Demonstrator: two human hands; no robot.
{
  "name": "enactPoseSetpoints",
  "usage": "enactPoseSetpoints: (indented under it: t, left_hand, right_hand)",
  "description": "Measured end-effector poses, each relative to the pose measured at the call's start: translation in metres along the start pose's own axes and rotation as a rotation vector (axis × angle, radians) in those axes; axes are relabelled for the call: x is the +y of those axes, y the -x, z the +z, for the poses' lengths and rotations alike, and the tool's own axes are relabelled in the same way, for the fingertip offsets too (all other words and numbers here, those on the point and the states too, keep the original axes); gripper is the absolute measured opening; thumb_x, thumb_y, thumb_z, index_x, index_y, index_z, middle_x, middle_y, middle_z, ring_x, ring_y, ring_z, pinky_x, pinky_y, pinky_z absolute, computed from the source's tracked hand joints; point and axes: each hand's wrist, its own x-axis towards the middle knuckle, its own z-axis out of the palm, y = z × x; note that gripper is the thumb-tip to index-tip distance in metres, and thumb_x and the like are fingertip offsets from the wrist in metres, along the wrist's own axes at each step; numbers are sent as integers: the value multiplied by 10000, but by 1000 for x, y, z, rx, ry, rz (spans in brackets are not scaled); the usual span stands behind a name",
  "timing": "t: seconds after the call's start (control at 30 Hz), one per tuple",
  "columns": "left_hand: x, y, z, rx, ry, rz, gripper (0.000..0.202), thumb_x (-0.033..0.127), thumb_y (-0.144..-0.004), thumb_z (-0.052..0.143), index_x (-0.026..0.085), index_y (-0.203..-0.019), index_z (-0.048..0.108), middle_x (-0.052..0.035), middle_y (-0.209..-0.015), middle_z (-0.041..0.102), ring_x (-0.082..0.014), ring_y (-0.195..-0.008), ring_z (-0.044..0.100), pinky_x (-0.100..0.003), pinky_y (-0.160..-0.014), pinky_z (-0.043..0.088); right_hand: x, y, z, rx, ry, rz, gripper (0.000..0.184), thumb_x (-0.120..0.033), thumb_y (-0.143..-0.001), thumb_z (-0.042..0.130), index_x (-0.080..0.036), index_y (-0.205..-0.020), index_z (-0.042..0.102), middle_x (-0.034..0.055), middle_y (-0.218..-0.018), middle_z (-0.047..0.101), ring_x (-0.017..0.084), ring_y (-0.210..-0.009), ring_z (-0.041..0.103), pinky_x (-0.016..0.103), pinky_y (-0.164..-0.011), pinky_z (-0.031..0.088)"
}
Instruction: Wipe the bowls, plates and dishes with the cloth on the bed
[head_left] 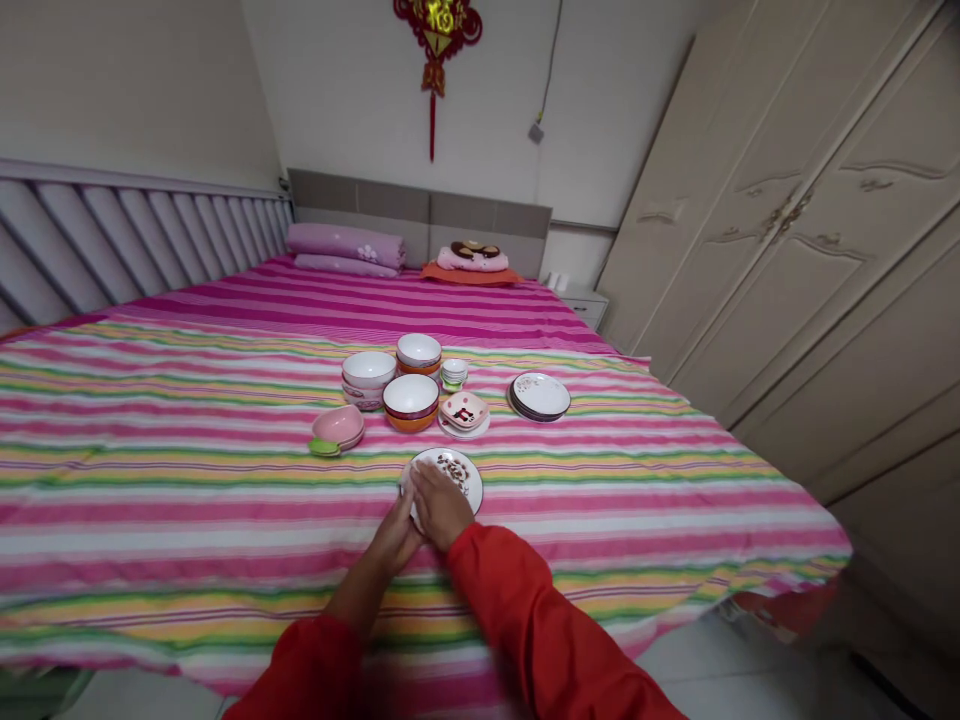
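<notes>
A white plate with a dark flower pattern (454, 470) lies on the striped bed cover near the front edge. My right hand (439, 507) rests on the plate's near side, fingers together and laid over it. My left hand (395, 537) touches the plate's near-left rim from underneath or beside, half hidden by the right hand. Both arms wear red sleeves. Behind the plate stand several bowls: a white and orange bowl (411, 400), a white bowl stack (368, 378), another orange bowl stack (418, 353).
A pink dish with a green handle (337, 430) sits left. A small square pink dish (464, 411), tiny cups (454, 373) and a stack of flat plates (539, 396) sit right. Pillows lie at the headboard; a wardrobe (810, 230) stands to the right.
</notes>
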Motion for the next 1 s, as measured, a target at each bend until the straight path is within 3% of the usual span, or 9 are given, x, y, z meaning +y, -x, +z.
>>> enactPoseSetpoints:
  t: [0.13, 0.3, 0.47, 0.57, 0.77, 0.87, 1.0]
  left_hand:
    - [1, 4, 2, -35, -55, -27, 567, 402, -899, 482, 255, -1423, 322, -118, -1300, 588, -252, -1203, 537, -487, -996, 421]
    - [1, 8, 4, -12, -96, -18, 587, 412, -885, 503, 249, -1421, 328, -133, -1292, 592, -271, -1178, 553, -513, -958, 445]
    - [0, 7, 2, -6, -77, -55, 579, 451, -896, 455, 202, -1410, 361, -153, -1252, 617, -281, -1175, 555, -515, -974, 433]
    - [0, 5, -2, 9, -31, -106, 592, 494, -909, 376, 152, -1392, 396, -170, -1193, 648, -283, -1159, 569, -494, -1009, 411]
    - [1, 1, -8, 30, 56, -105, 603, 491, -923, 335, 124, -1399, 386, -163, -1235, 625, -232, -1166, 572, -374, -1078, 360]
    - [0, 0, -8, 37, 33, -79, 625, 488, -911, 382, 159, -1438, 312, -147, -1261, 611, -220, -1181, 562, -370, -1071, 366]
    - [1, 0, -4, 0, 8, -96, 628, 444, -907, 436, 207, -1459, 254, -141, -1282, 599, -252, -1207, 538, -460, -1033, 392]
  right_hand:
    - [24, -11, -6, 15, 60, 91, 449, -155, -891, 450, -142, -1338, 495, 131, -1412, 457, 255, -1324, 394, 450, -1058, 374]
    - [38, 17, -15, 39, 94, 199, 441, -145, -892, 442, -98, -1326, 504, 157, -1400, 464, 292, -1325, 389, 491, -1049, 376]
    - [25, 59, -13, 152, 55, 150, 468, -146, -887, 429, -116, -1352, 477, 136, -1402, 466, 263, -1331, 379, 466, -1080, 367]
    - [7, 69, -10, 144, 0, 97, 455, -162, -910, 398, -146, -1358, 476, 111, -1402, 472, 240, -1336, 373, 451, -1088, 370]
    - [-21, 42, -1, 49, -92, 23, 434, -185, -908, 436, -162, -1337, 501, 81, -1393, 491, 231, -1339, 372, 429, -1107, 351]
    - [-17, 16, -2, 7, -87, 40, 437, -182, -905, 437, -143, -1336, 502, 95, -1386, 497, 236, -1327, 392, 415, -1110, 344]
    - [3, -9, -11, -28, -36, 112, 428, -169, -899, 453, -135, -1320, 521, 116, -1398, 480, 248, -1320, 403, 415, -1101, 341]
